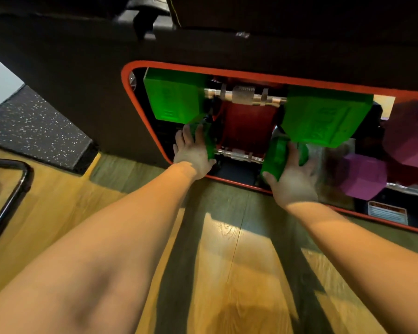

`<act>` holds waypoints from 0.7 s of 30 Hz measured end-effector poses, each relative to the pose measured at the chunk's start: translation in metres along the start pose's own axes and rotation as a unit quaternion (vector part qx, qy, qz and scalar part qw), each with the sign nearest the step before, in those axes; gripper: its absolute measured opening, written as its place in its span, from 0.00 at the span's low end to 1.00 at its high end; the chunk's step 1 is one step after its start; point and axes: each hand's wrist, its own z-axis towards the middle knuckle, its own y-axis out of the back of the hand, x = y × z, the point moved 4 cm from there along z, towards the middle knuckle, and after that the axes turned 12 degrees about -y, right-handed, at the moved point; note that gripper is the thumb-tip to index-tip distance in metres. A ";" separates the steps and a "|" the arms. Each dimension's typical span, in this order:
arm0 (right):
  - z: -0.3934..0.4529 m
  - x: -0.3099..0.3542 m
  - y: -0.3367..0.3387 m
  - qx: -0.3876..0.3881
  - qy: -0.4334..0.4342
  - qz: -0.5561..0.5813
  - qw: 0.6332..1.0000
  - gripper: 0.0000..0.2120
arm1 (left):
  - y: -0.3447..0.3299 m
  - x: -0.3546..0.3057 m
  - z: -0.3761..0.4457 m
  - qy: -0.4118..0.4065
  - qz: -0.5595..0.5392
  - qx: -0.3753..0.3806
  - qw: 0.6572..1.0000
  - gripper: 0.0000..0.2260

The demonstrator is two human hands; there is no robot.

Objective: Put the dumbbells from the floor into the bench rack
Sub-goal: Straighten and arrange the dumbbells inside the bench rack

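The small green dumbbell [244,154] is low in the bench rack [140,97], just under the big green dumbbell [249,97] that already sits there. My left hand [193,153] grips its left end and my right hand [292,174] grips its right end. I think I am setting it in place now. Next I need to push it all the way in, then let go gently. Purple dumbbells [362,177] sit beside it, to the right. The wooden floor [227,273] is under my arms.
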 end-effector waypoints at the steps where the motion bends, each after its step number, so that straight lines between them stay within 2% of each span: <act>1: -0.003 0.000 -0.002 -0.011 0.002 0.002 1.000 0.40 | -0.001 0.001 0.001 0.000 -0.003 -0.003 1.000 0.47; 7: 0.003 0.001 -0.001 0.012 0.030 -0.041 0.999 0.37 | -0.001 -0.009 -0.016 0.025 -0.008 -0.055 0.998 0.45; 13: -0.005 0.001 -0.002 -0.012 0.023 -0.036 0.999 0.35 | 0.013 -0.007 -0.004 0.010 0.002 0.019 1.000 0.45; 17: -0.002 -0.002 0.001 -0.006 0.040 -0.066 0.997 0.36 | 0.005 -0.015 -0.016 0.040 0.003 -0.015 0.999 0.45; 21: -0.006 -0.001 -0.001 -0.003 0.033 -0.062 0.998 0.35 | 0.009 -0.007 -0.012 -0.011 0.059 0.018 0.998 0.44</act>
